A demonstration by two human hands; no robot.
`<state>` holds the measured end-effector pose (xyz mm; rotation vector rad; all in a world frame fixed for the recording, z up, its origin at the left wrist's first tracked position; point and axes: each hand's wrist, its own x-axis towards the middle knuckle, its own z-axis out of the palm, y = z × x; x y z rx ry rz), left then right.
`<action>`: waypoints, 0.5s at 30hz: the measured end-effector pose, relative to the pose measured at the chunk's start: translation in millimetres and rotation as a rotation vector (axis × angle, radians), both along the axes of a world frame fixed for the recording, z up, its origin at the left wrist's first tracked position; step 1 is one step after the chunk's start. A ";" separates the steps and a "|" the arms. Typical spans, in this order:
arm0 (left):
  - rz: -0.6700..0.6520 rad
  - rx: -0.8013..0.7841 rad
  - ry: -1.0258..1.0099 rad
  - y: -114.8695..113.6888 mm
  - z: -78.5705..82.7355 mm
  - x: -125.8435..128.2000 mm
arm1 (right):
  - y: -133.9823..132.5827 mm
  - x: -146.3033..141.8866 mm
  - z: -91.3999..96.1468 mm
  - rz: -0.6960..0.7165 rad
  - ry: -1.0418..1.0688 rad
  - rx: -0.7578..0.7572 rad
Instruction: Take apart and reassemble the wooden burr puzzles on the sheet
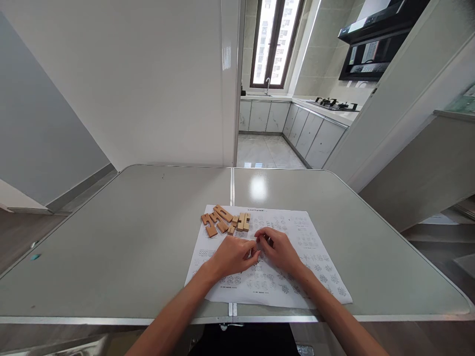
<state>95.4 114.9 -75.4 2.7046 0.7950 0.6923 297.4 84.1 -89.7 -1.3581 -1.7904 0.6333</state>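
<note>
My left hand and my right hand meet over a printed paper sheet, fingers curled and thumbs close together. Both are closed in a pinch; anything between the fingertips is too small or hidden to make out. Just beyond my left hand lie several notched wooden puzzle pieces, loosely heaped at the sheet's far left corner. Two lighter blocks sit side by side at the right of this heap. Small line diagrams and rows of text cover the paper, partly hidden under my hands and forearms.
The grey-green table has a metal seam down its middle and a metal rim. A small teal bit lies near its left edge. Beyond the table, a doorway opens to a kitchen with cabinets and a gas stove.
</note>
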 end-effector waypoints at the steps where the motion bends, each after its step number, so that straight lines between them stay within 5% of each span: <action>1: 0.000 0.000 -0.001 0.0 0.2 0.0 | 0.2 -0.1 0.0 0.000 0.000 -0.001; 15: -0.002 -0.009 0.009 -0.2 -0.1 -0.4 | 0.1 -0.2 -0.1 -0.006 0.001 -0.012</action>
